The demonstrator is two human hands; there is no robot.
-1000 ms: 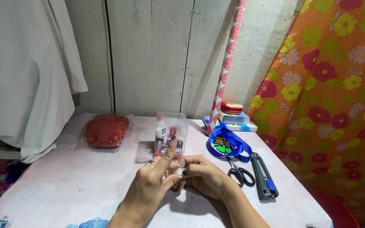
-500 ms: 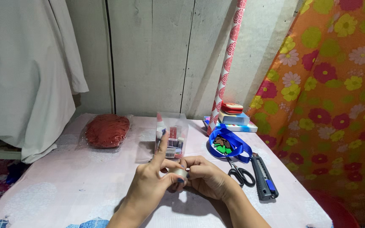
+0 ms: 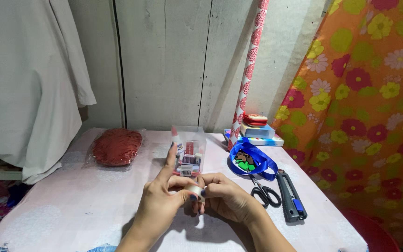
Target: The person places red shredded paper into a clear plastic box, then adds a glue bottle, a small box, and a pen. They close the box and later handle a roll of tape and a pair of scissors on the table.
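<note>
Above the pale pink patterned tablecloth (image 3: 71, 205), near its front edge, we see both hands meet around a small roll of clear tape (image 3: 195, 190). The left hand (image 3: 162, 205) pinches the roll between thumb and a bent finger, while its index finger points straight up. The right hand (image 3: 225, 196) closes its fingers on the other side of the roll; the fingertips of the two hands touch each other there. The roll is mostly covered, so we cannot tell if a strip is pulled out.

Just behind the hands stands a clear plastic box (image 3: 189, 150) with glue bottles and small packets inside. To the right lies a loop of blue ribbon (image 3: 253, 158) around some brown and green pieces. Near it lie black-handled scissors (image 3: 263, 192) and a grey utility knife with a blue slider (image 3: 291, 195). At the far left lies a bag of red rubber bands (image 3: 116, 146). A roll of red patterned wrapping paper (image 3: 249, 70) leans against the wall.
</note>
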